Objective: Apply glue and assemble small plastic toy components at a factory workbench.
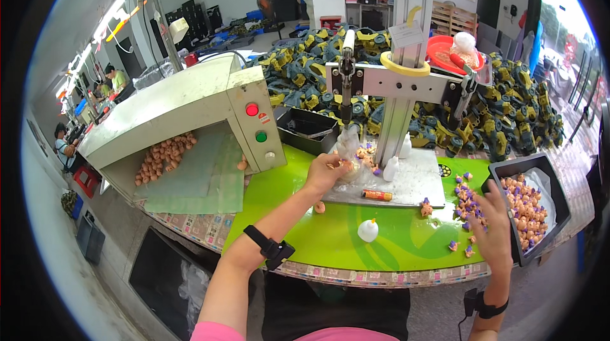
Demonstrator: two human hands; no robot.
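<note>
My left hand is closed at the fixture under the press head, fingertips together. Whatever it grips there is too small and covered to make out. My right hand reaches over the right side of the green mat, fingers apart and holding nothing I can see. Beside it lie small peach-and-purple figure parts, loosely scattered. One more figure part rests at the metal base plate's right front corner. A white dropper bottle stands on the mat between my forearms.
On the left is a cream machine with doll-head-like pieces in its opening. A black bin of peach parts stands far right. Behind rises a heap of yellow-and-grey toy vehicles. An orange tube lies on the base plate.
</note>
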